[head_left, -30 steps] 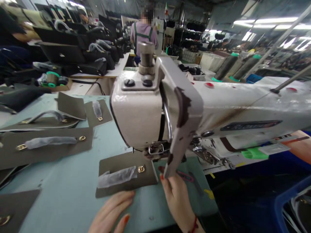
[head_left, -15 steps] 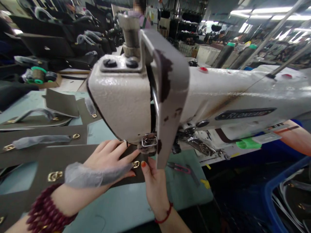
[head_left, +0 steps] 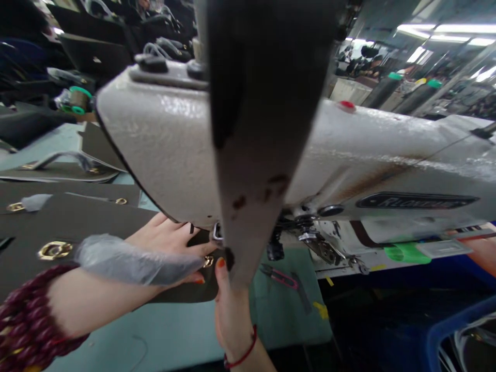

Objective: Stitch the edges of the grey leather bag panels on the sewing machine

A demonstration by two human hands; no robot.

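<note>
A dark grey-brown bag panel (head_left: 96, 216) lies under the head of a white sewing machine (head_left: 170, 139). My left hand (head_left: 166, 240) lies flat on it, fingers stretched toward the needle area. Across my left wrist runs a bag handle (head_left: 135, 261) wrapped in translucent plastic, held to the panel by a gold buckle (head_left: 55, 250) and a smaller gold fitting (head_left: 208, 261). At the panel's right edge, my right hand (head_left: 232, 305) grips it with the thumb on top; the other fingers are hidden. A grey machine bracket (head_left: 256, 206) hides the needle and part of that hand.
Pink-handled thread snips (head_left: 284, 278) lie on the green tabletop (head_left: 186, 330) at the right. More panels with wrapped handles (head_left: 65, 160) are at the left. A blue bin (head_left: 430, 341) stands lower right. Another person's arm (head_left: 484, 256) shows at the right edge.
The view has come closer to the machine, whose bracket now covers more. The panel's far left part has shifted and now overlaps the neighbouring handle. Both hands stay on the panel.
</note>
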